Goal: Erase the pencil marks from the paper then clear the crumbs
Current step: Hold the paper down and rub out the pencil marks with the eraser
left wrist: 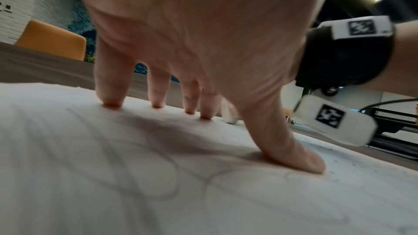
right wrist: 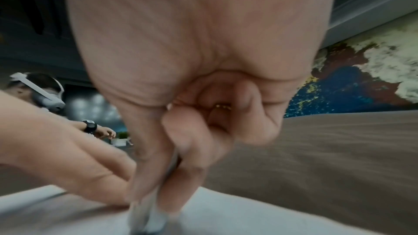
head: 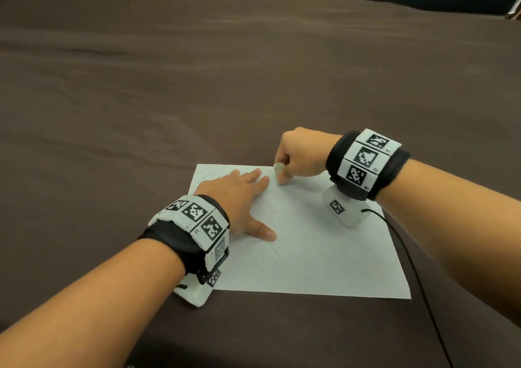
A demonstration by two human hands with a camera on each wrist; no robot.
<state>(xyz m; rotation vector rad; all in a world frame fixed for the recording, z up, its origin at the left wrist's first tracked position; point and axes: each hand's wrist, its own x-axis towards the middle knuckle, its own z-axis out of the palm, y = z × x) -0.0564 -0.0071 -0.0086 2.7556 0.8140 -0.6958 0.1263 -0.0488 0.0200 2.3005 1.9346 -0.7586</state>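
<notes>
Left hand (head: 239,195) flat on paper (head: 324,254); right hand (head: 301,153) pinches, seemingly, eraser (head: 279,174) near far edge.

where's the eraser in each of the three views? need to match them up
Head: eraser pinched by the right hand, tip on the paper's far edge.
Left wrist: blurred white eraser, right of the left hand's fingertips.
Right wrist: pale eraser at bottom centre, between thumb and fingers.
Shared landmark: the left hand's fingers beside it.
</notes>
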